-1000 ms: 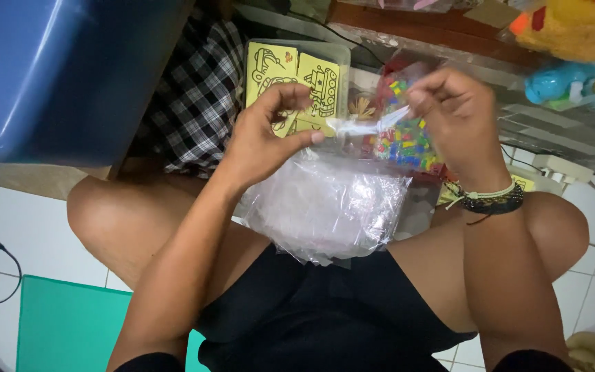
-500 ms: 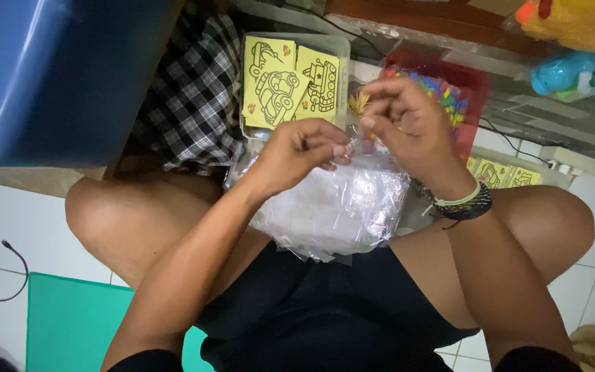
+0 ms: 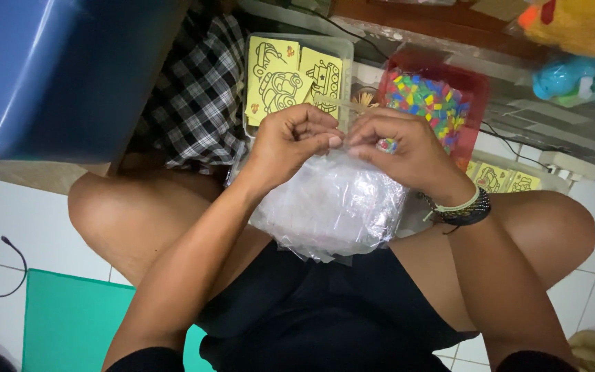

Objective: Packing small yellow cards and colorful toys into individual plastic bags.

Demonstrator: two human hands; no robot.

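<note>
Both hands meet at the top edge of a stack of clear plastic bags point(image 3: 332, 207) that rests on the person's lap, between the bare knees. Left hand point(image 3: 290, 141) has its fingers point(image 3: 321, 138) curled nearly shut, thumb against fingertips, pinching the upper edge of the top bag. Right hand point(image 3: 408, 151) mirrors it, pinched shut on the same edge just beside the left; fingertips of the two hands almost touch. My read: pinching from both sides like this is a way to rub or part a thin film opening, and the lap keeps the limp stack from sliding. Can't tell whether one layer or several are pinched, since the film is too clear and crumpled. A dark bracelet with a pale band point(image 3: 459, 210) sits on the right wrist. Just beyond the hands on the floor, a clear plastic tray point(image 3: 342, 52) holds yellow cards with black line drawings point(image 3: 280, 76), and beside it a red tray point(image 3: 473, 86) holds small multicoloured pieces point(image 3: 425, 100); both are within easy reach. More yellow cards point(image 3: 497, 179) lie past the right wrist. A blue bin point(image 3: 56, 69) is at upper left, checked cloth point(image 3: 197, 96) beside it, and a green mat point(image 3: 70, 324) lies on the white tile floor point(image 3: 15, 220).
</note>
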